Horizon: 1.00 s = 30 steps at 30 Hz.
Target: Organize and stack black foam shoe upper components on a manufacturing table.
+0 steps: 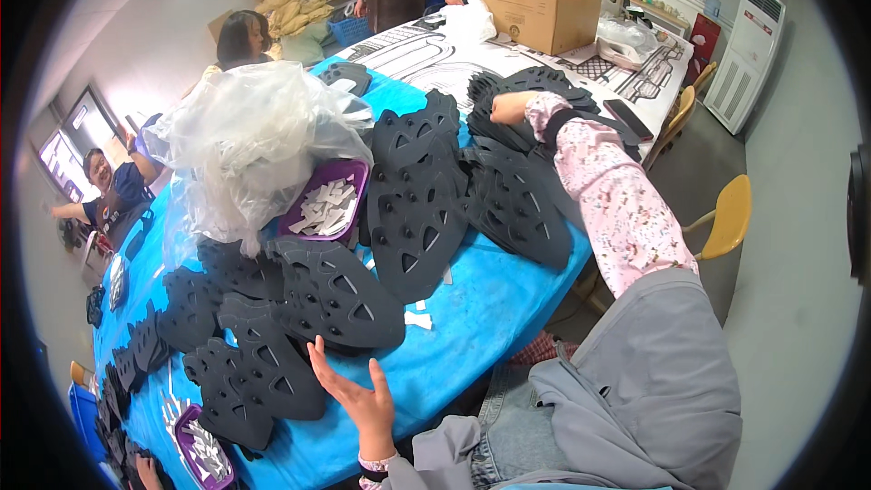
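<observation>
My left hand (363,399) is held with its fingers spread, just in front of a pile of black moulded foam-like pads (336,295) with triangular cut-outs and small round studs. Nothing is in it. At the far right of the table, my right arm reaches out in a pink floral sleeve. My right hand (513,107) is closed, with its fingers curled down at a stack of similar black pads (553,82); what the fingers grip is hidden. More black pads (415,209) overlap in the middle of the table, between my hands.
A purple tray of white strips (361,183) stands by a large clear plastic bag (254,127). Another purple tray (189,417) is at the lower left. A phone (628,120) lies beside my right forearm. Beyond are a cardboard box (540,14), yellow chairs (730,218) and other people.
</observation>
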Motion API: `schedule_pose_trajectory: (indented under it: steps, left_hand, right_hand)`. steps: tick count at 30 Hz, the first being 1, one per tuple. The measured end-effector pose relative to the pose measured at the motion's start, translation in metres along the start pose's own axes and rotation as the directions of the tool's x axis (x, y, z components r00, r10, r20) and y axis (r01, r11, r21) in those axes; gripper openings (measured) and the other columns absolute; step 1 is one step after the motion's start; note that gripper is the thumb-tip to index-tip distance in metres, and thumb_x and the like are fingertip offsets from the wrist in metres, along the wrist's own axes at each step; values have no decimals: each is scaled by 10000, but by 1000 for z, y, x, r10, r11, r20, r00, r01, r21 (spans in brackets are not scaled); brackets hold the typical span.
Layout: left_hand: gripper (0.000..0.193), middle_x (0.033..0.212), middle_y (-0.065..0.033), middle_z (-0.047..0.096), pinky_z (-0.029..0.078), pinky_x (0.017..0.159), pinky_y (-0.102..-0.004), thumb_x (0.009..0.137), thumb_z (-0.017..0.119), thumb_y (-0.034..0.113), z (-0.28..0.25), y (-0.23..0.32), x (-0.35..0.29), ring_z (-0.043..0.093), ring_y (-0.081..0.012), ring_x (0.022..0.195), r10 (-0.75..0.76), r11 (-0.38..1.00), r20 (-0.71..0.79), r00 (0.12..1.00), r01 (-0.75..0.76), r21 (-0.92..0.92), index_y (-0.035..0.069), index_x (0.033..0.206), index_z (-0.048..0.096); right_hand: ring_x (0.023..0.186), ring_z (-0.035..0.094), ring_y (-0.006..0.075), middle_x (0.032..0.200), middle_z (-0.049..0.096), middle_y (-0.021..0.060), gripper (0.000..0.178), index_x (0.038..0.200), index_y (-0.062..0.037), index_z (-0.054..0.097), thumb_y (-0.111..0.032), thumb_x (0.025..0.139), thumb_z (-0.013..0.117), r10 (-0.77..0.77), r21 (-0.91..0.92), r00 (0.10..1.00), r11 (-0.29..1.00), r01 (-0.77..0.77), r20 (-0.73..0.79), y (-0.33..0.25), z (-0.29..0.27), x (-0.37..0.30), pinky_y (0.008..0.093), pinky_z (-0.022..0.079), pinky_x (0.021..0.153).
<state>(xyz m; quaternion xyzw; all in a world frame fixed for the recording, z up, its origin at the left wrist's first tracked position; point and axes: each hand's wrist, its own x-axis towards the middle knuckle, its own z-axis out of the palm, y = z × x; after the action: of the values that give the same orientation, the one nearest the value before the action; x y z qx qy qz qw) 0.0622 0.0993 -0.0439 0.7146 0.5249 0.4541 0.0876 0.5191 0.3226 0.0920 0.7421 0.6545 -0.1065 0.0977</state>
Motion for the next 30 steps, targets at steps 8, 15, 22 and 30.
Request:
schedule_pose_trajectory:
  steps: [8,15,22,30]
  left_hand:
    - [793,1474,-193,234,165,1113,-487,846,559,161,-2,-7,-2,212,-356,1377,47,998,-31,998,-46,43,45,1474,89]
    - [788,1487,-217,182,176,1106,-517,861,548,219,-1,-1,2,214,-394,1365,46,998,-32,998,-44,52,13,1457,76]
    - [740,1503,-173,177,129,1133,-472,901,496,262,2,-10,1,179,-339,1394,5,991,-65,998,4,133,49,1475,80]
    - [744,1487,-205,187,144,1131,-481,903,484,295,7,-12,5,182,-361,1388,-51,986,-60,997,59,156,-11,1454,87]
  right_hand:
    - [966,637,211,1040,667,120,407,1083,18,613,-336,943,468,-148,427,989,896,125,23,17,-56,-77,320,511,849]
    - [926,655,182,989,685,114,409,1000,-3,664,-370,942,494,-159,297,911,954,42,381,41,23,-124,311,519,836]
    - [952,648,190,1022,671,109,424,1001,15,645,-372,938,485,-60,690,998,724,19,35,99,-35,-129,292,515,844]
    - [786,614,177,897,668,57,374,977,-25,660,-360,903,513,63,409,993,907,-100,104,183,26,-83,320,504,732]
